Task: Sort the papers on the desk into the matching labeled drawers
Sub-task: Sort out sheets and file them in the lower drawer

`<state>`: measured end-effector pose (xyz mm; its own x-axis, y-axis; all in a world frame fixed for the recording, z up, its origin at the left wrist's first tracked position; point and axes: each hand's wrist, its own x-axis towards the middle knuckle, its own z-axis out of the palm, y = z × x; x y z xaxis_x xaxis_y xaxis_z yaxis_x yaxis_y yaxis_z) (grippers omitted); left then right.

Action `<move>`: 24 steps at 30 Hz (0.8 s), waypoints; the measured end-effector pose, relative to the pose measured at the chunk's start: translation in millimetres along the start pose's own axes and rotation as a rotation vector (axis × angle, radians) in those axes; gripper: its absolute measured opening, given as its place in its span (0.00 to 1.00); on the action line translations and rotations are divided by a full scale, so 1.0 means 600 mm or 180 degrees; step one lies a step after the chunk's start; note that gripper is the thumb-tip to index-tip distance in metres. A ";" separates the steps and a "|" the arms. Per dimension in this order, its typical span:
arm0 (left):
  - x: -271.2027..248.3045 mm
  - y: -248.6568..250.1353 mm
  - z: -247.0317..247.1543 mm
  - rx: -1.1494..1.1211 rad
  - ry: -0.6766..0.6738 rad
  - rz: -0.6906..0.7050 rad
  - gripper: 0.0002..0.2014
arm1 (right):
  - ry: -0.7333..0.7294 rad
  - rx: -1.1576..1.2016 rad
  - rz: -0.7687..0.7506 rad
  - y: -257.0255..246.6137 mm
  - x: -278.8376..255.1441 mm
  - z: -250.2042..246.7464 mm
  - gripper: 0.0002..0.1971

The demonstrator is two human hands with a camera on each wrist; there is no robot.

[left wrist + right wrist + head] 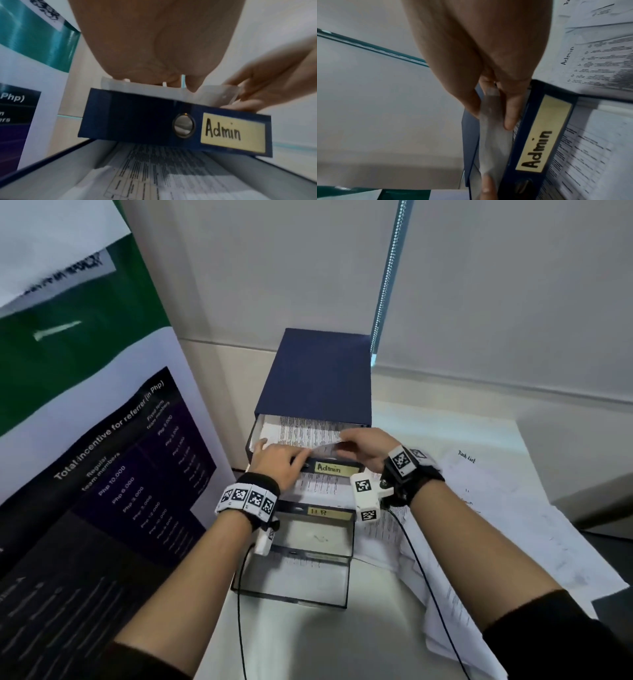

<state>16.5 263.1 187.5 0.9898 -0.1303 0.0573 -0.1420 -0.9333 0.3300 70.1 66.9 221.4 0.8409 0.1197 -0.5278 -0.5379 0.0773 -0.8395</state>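
A dark blue drawer cabinet (318, 371) stands on the white desk with its drawers pulled out in steps. The top drawer carries a yellow "Admin" label (337, 468) (231, 132) (537, 142). A printed paper (308, 433) (149, 88) (494, 135) lies in this drawer. My left hand (287, 460) (154, 47) rests flat on the paper's near left part, by the drawer front. My right hand (346, 441) (491, 105) pinches the paper's near right edge between thumb and fingers and lifts it into a curl.
Below, a second drawer holds a printed sheet (322, 486) (154, 169), then comes an "HR" drawer (329, 512) and a lowest drawer (294, 580). Several loose papers (496, 508) spread over the desk at the right. A large poster (102, 457) stands at the left.
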 end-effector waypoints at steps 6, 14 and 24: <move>0.040 -0.006 0.014 0.0125 -0.0280 0.0168 0.22 | 0.0250 -0.0583 -0.0486 0.025 -0.059 -0.133 0.10; 0.083 0.012 0.001 -0.0163 -0.0951 -0.0250 0.20 | 0.0386 -0.0898 -0.0533 0.062 -0.070 -0.228 0.08; 0.047 0.121 0.028 0.0536 -0.0028 0.0263 0.16 | 0.0986 -0.2975 0.1235 0.254 -0.079 -0.414 0.22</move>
<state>34.6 186.0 197.3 0.9750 -0.2110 0.0691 -0.2197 -0.9620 0.1620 -36.7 -172.8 86.4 0.6706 -0.2951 -0.6806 -0.6241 -0.7203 -0.3026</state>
